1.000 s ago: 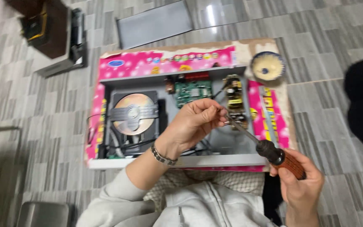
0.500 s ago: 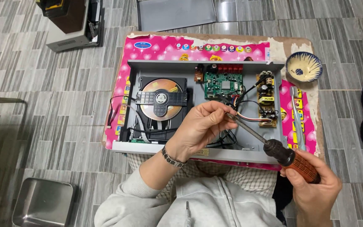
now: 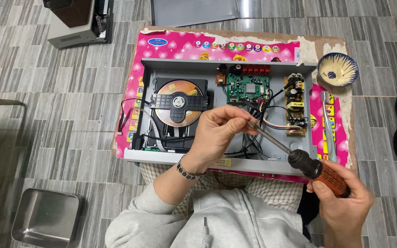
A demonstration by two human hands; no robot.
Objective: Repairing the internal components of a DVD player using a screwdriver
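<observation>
An opened disc player (image 3: 272,154) lies on a pink board (image 3: 180,43) over my lap. Inside it are a disc drive with a disc (image 3: 178,103), a green circuit board (image 3: 248,87) and a power board (image 3: 296,104). My right hand (image 3: 345,202) grips the orange-and-black handle of a screwdriver (image 3: 318,171), whose shaft slants up-left. My left hand (image 3: 219,133) pinches the shaft's tip above the player's wires, fingers closed around it.
A small blue-and-white bowl (image 3: 337,69) sits at the board's far right corner, with a grey tool (image 3: 328,124) lying below it. A grey device (image 3: 76,20) stands on the tiled floor at upper left. A steel tray (image 3: 47,217) rests at lower left.
The view has shifted, so the player sits more to the right and lower in frame. Both hands keep their hold on the screwdriver, barely moved relative to the player.
</observation>
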